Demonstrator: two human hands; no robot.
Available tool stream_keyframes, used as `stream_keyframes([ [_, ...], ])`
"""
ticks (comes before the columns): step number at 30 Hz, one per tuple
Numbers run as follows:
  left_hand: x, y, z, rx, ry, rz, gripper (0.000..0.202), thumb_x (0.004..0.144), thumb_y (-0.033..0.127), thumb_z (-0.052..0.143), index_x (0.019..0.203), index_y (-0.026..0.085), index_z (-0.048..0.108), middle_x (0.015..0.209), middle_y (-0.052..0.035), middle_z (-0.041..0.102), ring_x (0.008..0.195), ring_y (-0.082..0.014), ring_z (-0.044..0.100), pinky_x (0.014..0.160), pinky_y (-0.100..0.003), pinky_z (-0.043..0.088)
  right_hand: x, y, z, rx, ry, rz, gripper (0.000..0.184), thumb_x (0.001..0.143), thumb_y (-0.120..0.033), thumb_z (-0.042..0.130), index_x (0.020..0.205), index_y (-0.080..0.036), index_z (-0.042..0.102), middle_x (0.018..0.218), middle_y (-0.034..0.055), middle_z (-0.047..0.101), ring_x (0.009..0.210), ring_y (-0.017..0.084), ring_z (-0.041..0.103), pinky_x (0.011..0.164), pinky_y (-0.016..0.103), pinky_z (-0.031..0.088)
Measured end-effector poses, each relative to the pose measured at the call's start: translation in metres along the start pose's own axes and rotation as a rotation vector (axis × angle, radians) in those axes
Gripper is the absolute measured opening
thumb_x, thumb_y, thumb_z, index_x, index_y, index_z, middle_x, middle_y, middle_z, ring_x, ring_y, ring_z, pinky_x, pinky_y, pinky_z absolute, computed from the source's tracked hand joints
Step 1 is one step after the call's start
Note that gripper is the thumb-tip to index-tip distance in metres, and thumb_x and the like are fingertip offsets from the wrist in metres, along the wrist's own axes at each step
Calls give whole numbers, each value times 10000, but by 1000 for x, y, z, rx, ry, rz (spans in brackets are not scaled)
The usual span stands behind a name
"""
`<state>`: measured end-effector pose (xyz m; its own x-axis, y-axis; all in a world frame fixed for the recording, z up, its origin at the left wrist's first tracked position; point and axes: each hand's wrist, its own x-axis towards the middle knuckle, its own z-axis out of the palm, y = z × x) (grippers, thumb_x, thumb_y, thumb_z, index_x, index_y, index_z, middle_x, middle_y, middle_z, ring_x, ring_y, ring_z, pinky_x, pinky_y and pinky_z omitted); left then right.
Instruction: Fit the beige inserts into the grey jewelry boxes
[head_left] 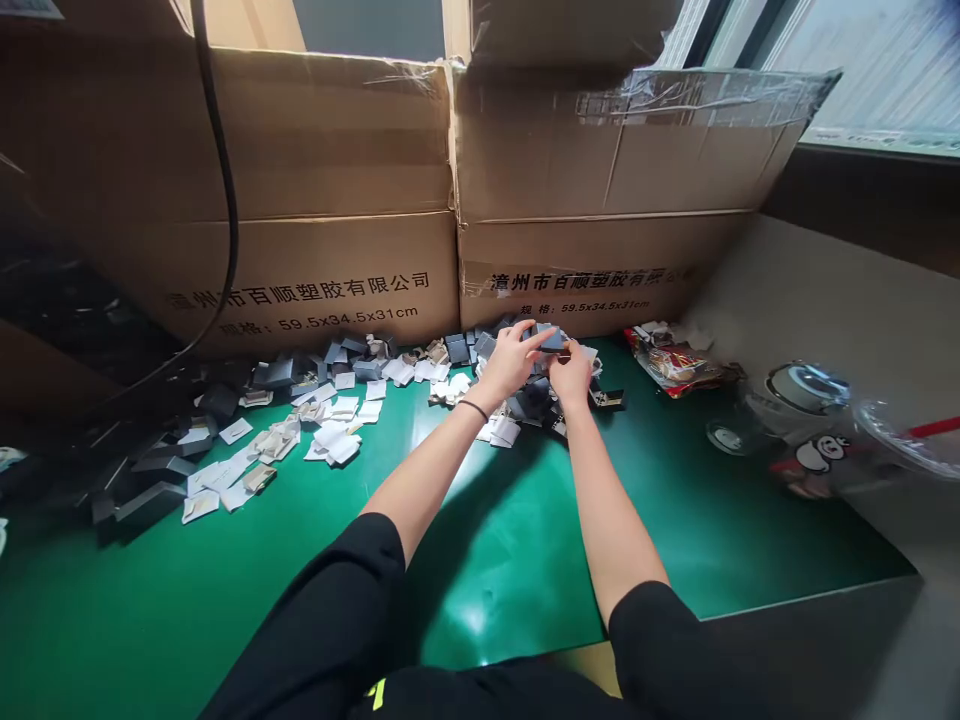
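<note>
Left of the left hand [511, 362] lie white cards [334, 442]; its partly curled fingers hold a small grey box [553, 341] (lid or base, I cannot tell) between both hands. The right hand [571, 376], half closed, grips its near side. Two-handed handling seems the current step; the next move calls for steady fingers.

Black sleeves [330, 600] are ending near the elbows; a dark band [474, 408] is encircling the left wrist [489, 390]; a yellow-green marking [377, 693] is showing below.

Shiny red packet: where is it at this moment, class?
In the head view, the packet lies on the green table, right of the right hand, near the right carton.
</note>
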<state>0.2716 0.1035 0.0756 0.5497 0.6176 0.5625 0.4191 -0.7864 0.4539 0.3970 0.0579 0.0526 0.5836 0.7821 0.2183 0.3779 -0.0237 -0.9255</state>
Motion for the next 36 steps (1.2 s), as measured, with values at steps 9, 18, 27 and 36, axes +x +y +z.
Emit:
stream_keyframes([
  [9, 1, -2, 0, 99, 19, -39, 455, 907, 211, 470, 1357, 253, 524, 1333, -134, 489, 1159, -287, 429, 962, -451, 421, 1, 8, 6, -171, -65, -126, 286, 727, -238, 600, 1002, -160, 593, 1144, 157, 627, 1117, 278, 544, 992, 475, 416],
  [18, -7, -3, 0, -247, 30, 41, 449, 911, 167, 417, 1347, 123, 513, 1222, -135, 511, 1132, -206, 510, 1008, -318, 410, -5, 11, 7, 606, -263, 16, 388, 674, -438, 690, 973, -225, 562, 978, 30, 654, 924, 161, 633, 751, 312, 550],
  [27, -2, 12, 8, 72, 55, -81, 436, 912, 163, 470, 1336, 245, 534, 1335, -138, 456, 1192, -284, 427, 1010, -471, 410, 9, 11, 17, 384, 74, 11, 447, 751, -341, 487, 1165, -178, 532, 993, 98, 665, 821, 178, 655, 717, 343, 562],
  [36, -10, 38, -17, 244, 40, -63, 560, 846, 72, 520, 1367, 276, 498, 1545, -147, 279, 1450, -374, 118, 1038, -779, 54, 24, 17, -10, -486, 60, -67, 435, 628, -158, 567, 1053, -135, 657, 987, 142, 657, 960, 287, 588, 915, 451, 441],
])
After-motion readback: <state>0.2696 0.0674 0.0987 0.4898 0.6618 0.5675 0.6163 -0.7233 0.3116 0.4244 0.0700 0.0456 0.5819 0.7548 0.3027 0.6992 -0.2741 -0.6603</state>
